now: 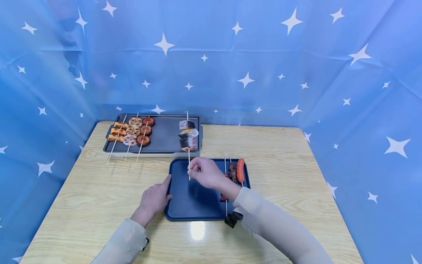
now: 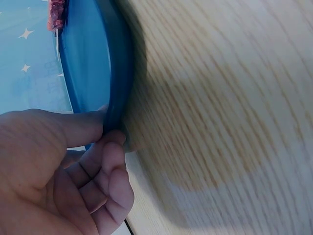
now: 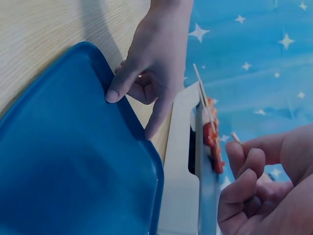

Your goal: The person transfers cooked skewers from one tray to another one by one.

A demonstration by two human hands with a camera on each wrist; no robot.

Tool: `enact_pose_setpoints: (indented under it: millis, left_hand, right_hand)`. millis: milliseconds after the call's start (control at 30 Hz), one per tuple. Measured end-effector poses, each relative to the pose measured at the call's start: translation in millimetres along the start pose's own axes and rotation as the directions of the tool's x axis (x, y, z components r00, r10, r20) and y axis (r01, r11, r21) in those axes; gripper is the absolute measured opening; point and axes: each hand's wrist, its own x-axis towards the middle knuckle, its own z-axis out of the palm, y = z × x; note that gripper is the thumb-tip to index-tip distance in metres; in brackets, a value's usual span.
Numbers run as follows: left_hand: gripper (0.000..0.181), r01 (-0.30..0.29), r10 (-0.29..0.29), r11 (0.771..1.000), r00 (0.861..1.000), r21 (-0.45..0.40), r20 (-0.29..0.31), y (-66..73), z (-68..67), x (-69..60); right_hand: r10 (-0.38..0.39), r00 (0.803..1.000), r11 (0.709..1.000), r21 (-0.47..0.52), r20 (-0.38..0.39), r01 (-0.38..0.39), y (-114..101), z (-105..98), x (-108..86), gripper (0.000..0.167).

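Observation:
My right hand [image 1: 206, 172] pinches the bare lower end of a skewer [image 1: 188, 136] threaded with silver-and-dark-skinned chunks, like fish. Those chunks are over the right end of a dark griddle plate [image 1: 165, 135]; whether they touch it I cannot tell. The blue tray [image 1: 184, 205] lies in front, and my left hand [image 1: 153, 201] pinches its left rim, thumb on the inside, as the left wrist view shows [image 2: 63, 166]. Under my right forearm, partly hidden, are a sausage skewer [image 1: 240, 170], a dark meat skewer [image 1: 232, 173] and a third skewer with red pieces [image 1: 224, 198] on the tray.
On the griddle's left side lie a skewer of yellow-brown slabs [image 1: 118, 132], a lotus root skewer [image 1: 132, 131] and a skewer of brown round slices [image 1: 145, 131], their sticks overhanging the front edge. A blue starred curtain [image 1: 211, 73] surrounds the wooden table [image 1: 283, 165].

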Motion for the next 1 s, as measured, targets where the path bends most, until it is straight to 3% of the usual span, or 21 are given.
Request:
enact_pose_setpoints:
  millis: [767, 1000]
  left_hand:
    - [0.072, -0.002, 0.002, 1.000, 1.000, -0.012, 0.004, -1.2, 1.1, -0.6]
    - [0.073, -0.001, 0.001, 1.000, 1.000, -0.014, 0.001, -1.0, 0.8, 0.0]
  right_hand:
    - [0.050, 0.998, 0.997, 0.055, -0.049, -0.048, 35, -14, -44.0, 0.006]
    - [0.027, 0.997, 0.999, 0.036, -0.068, -0.024, 50, -10, -55.5, 0.003]
